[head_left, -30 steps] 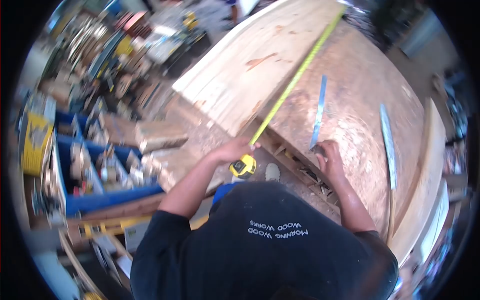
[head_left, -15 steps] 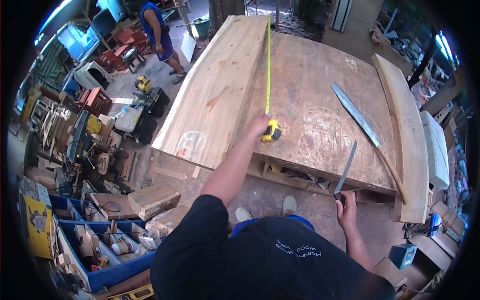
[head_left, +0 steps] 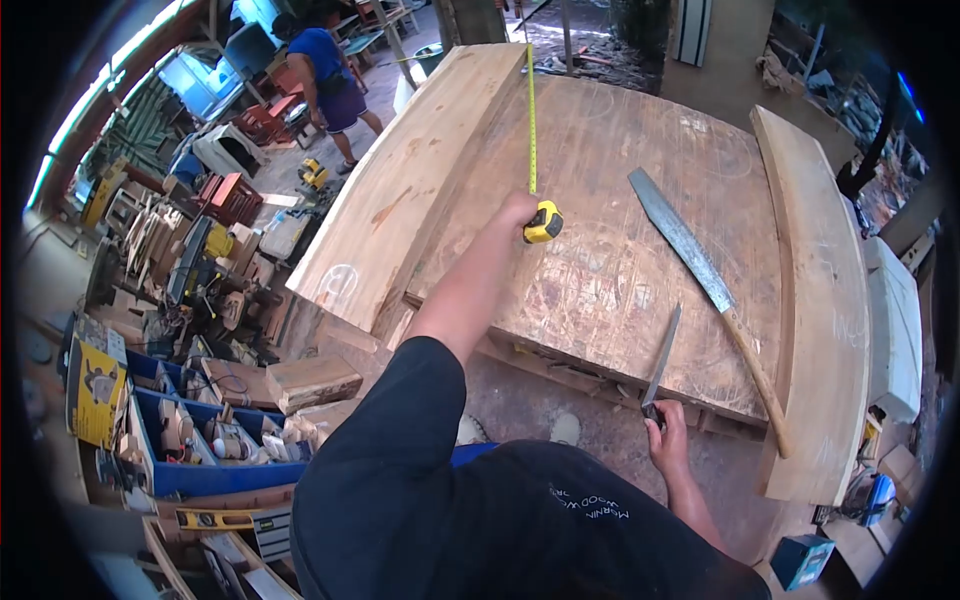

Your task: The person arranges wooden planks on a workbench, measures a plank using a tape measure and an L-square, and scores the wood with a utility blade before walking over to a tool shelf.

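Observation:
My left hand (head_left: pixel 519 208) is closed on a yellow and black tape measure (head_left: pixel 543 222) over the workbench. Its yellow blade (head_left: pixel 533 130) runs out beside the thick plank (head_left: pixel 400 180) to that plank's far end. Low at the bench's front edge, my right hand (head_left: pixel 668 432) grips the dark handle of a try square, its thin metal blade (head_left: pixel 666 352) pointing up and away. A machete (head_left: pixel 685 240) with a long wooden handle lies on the bench, the handle reaching onto the right-hand slab (head_left: pixel 815 300). My left fingers are partly hidden.
The scratched workbench (head_left: pixel 610 140) fills the middle. At lower left is a blue divided bin (head_left: pixel 210 478) holding wood offcuts, near a wood block (head_left: pixel 315 382) and a yellow spirit level (head_left: pixel 215 519). A person in a blue top (head_left: pixel 322 75) stands beyond the left plank.
The view has shifted. My left hand and the tape measure have moved slightly farther along the bench. The person at the back has turned and bent forward. My right hand keeps its hold on the square.

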The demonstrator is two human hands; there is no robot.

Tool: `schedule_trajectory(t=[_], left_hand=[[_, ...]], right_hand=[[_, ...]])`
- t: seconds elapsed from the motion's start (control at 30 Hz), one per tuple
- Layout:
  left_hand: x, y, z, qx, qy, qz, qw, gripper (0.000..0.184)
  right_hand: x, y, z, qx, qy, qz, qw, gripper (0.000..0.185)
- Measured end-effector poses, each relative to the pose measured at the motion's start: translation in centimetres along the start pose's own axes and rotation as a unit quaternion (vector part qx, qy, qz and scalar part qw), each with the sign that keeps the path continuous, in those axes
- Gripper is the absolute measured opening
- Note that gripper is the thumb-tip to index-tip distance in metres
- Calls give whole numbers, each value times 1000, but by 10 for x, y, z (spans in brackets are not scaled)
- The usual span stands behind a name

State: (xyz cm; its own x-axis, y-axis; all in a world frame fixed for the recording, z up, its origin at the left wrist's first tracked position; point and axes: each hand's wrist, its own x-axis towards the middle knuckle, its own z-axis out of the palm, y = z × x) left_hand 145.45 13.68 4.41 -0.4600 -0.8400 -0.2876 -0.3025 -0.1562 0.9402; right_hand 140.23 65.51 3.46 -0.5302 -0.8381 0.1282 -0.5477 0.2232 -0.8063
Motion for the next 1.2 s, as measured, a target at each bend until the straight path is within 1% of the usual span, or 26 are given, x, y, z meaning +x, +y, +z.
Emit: schedule_trajectory(t=[0.07, 0.13, 0.17, 0.2, 0.23, 0.27, 0.3, 0.4, 0.47, 0.5, 0.53, 0.57, 0.6, 0.67, 0.73, 0.8, 0.87, 0.93, 1.0, 1.03, 1.07, 1.13, 1.17, 1.2], left_hand=[[3, 14, 9, 22, 19, 2, 1000, 23], [3, 40, 20, 43, 25, 45, 998, 24], [-4, 57, 23, 86, 33, 58, 994, 26], [3, 61, 26, 87, 33, 57, 994, 26], [17, 63, 30, 44, 6, 25, 999, 27], [15, 71, 35, 0, -20, -7, 1000, 28], [9, 73, 39, 39, -3, 10, 999, 25], [6, 38, 45, 37, -26, 19, 999, 23], [-23, 21, 51, 17, -52, -3, 998, 23], [-50, 23, 55, 10, -73, -40, 996, 22], [-61, 12, 59, 15, -83, -55, 995, 21], [-71, 2, 62, 12, -100, -67, 993, 22], [-82, -10, 66, -16, -113, -103, 988, 22], [-102, -28, 72, 51, -126, -116, 984, 21], [-115, -48, 76, 28, -134, -116, 984, 20], [-124, -61, 79, 13, -138, -116, 984, 24], [-133, -63, 81, 61, -150, -112, 980, 26], [-133, -71, 84, 35, -153, -113, 981, 29], [-137, -64, 87, 91, -125, -33, 987, 33], [-135, -61, 89, 119, -123, -26, 985, 38], [-134, -59, 90, 148, -120, -21, 982, 43], [-128, -65, 95, 186, -73, 3, 980, 56], [-127, -65, 99, 180, -61, 15, 982, 61], [-125, -65, 101, 175, -51, 29, 983, 65]], right_hand=[[5, 11, -8, 12, -16, -13, 1000, 30], [14, 19, -14, 24, -25, -23, 999, 30], [17, 23, -16, 28, -31, -32, 999, 30], [18, 27, -19, 31, -36, -38, 998, 30], [19, 28, -23, 48, -55, -12, 997, 30], [19, 32, -24, 48, -55, -7, 997, 30], [18, 37, -25, 53, -60, -11, 997, 30], [14, 42, -31, 62, -66, -17, 996, 31], [14, 48, -34, 68, -62, -21, 996, 32], [14, 51, -34, 62, -56, -33, 996, 31], [13, 54, -35, 55, -51, -45, 996, 31], [13, 55, -36, 56, -53, -44, 996, 31], [14, 56, -37, 65, -57, -33, 996, 31], [17, 58, -37, 74, -65, -25, 995, 31], [21, 60, -35, 79, -74, -19, 994, 31], [25, 61, -33, 78, -74, -28, 994, 30], [30, 59, -31, 76, -71, -35, 994, 30], [35, 57, -32, 78, -76, -22, 994, 29], [39, 51, -33, 79, -76, -28, 994, 29], [40, 49, -33, 80, -70, -32, 994, 28], [40, 49, -32, 79, -86, -37, 992, 28], [42, 54, -29, 52, -44, -82, 994, 29], [43, 56, -27, 69, -33, -91, 993, 28], [41, 56, -25, 70, -41, -95, 992, 28]])
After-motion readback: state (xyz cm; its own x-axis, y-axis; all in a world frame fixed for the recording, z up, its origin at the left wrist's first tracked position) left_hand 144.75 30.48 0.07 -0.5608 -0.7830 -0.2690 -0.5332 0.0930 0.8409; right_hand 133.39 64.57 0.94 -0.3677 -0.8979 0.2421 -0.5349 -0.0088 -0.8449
